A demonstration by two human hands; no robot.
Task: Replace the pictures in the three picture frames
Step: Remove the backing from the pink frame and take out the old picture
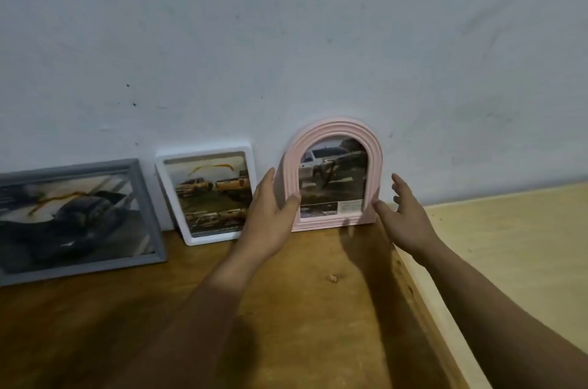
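Pink arched frame [334, 175]: standing against wall [286, 38] on wooden table [286, 309]; left hand [270, 216] thumb pressing its front, right hand [404, 216] spread, thumb touching its edge.

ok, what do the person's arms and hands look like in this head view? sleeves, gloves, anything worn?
Both are bare. The left hand and right hand wear no gloves, and no rings, watch or bands are visible. Both forearms are uncovered as far as the picture's bottom edge, with no sleeve in view. No markings can be made out; the image is slightly blurred.
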